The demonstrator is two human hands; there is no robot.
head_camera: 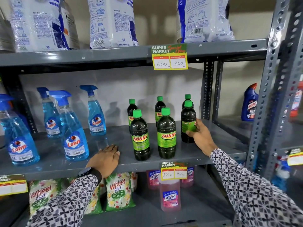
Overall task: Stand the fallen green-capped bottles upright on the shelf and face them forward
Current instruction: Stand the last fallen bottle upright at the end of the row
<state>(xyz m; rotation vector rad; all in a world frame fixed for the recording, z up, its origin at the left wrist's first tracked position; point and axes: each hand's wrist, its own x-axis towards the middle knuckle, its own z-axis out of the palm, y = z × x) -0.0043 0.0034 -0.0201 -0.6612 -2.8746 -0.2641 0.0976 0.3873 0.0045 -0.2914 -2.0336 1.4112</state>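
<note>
Grey slotted-steel shelf (164, 159), middle tier, white wall behind. Six green-capped bottles stand upright at centre-right in three front/back pairs. Front-left bottle (140, 136) and front-middle bottle (166, 135) show their SUNNY labels forward. Front-right bottle (188, 123) at 3 o'clock of the group has its label turned right, only an edge readable. Three rear bottles (159, 107) are mostly hidden behind the front ones; caps and label scraps only.

Right hand (200, 135) grips the front-right bottle low on its right side, fingers (190, 133) curled round it; far-side contact hidden by the bottle. Left hand (106, 158) lies flat, palm down, on the shelf at 9 o'clock of the bottles, holding nothing; watch (85, 172) on that wrist.

Blue Colin spray bottles (74, 138) at 9 o'clock, the leftmost one cut off by the frame. White pouches (113, 22) on the tier above, tops cut off. Price tag (169, 57) reads 600 / 300.
</note>
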